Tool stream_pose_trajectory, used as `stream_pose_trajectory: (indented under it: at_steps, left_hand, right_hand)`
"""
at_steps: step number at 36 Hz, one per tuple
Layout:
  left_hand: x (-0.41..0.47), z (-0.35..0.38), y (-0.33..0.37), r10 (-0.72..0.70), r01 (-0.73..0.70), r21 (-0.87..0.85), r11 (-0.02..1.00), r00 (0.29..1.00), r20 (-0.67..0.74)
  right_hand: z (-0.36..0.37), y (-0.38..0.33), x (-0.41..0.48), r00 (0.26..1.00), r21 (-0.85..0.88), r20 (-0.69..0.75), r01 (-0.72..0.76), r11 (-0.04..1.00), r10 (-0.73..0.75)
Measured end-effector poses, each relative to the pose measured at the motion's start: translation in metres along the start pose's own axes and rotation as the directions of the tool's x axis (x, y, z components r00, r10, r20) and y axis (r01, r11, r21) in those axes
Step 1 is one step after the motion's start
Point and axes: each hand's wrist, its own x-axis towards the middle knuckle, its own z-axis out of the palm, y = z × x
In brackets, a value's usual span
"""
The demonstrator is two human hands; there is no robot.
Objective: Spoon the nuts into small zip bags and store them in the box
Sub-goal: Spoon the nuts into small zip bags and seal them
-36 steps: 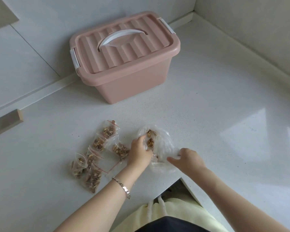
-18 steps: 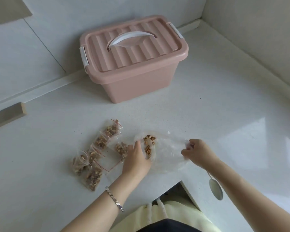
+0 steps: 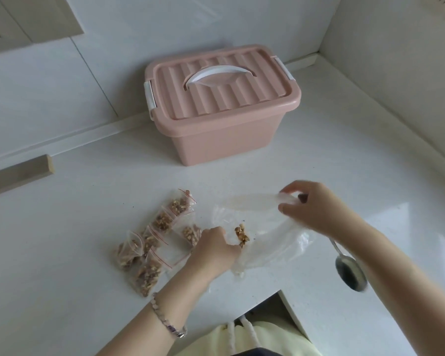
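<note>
Head view: the left grip [image 3: 213, 250] is curled down on the near edge of the large clear bag [image 3: 267, 227], clenching the plastic against the white surface [image 3: 88, 214]. A small heap of nuts [image 3: 242, 236] lies inside the bag just right of this grip. The filled small zip bags [image 3: 152, 240] lie in a loose cluster just to its left, some overlapping. The right grip [image 3: 316, 209] pinches the bag's far rim, lifted off the surface. A spoon [image 3: 350, 271] lies nearer the person than this grip, beside the forearm. The pink box [image 3: 221, 104], lid on, stands well beyond both grips.
</note>
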Motion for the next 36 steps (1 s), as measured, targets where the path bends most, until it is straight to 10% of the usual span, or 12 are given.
stream_pose_trajectory:
  at_steps: [8,22,36]
  left_hand:
    - [0.004,0.023,-0.029,0.151,-0.151,0.136,0.979,0.989,0.012]
    - [0.008,0.027,-0.042,0.188,-0.181,0.119,0.976,0.981,-0.048]
    - [0.006,0.028,-0.044,0.113,-0.136,-0.2,0.97,0.986,-0.12]
  right_hand:
    - [0.043,0.047,0.004,0.937,-0.389,0.26,-0.12,0.913,0.234]
    - [0.101,0.054,0.057,0.919,-0.218,0.321,-0.162,0.962,0.228]
    - [0.039,0.011,0.004,1.0,-0.164,0.014,0.002,0.986,0.0]
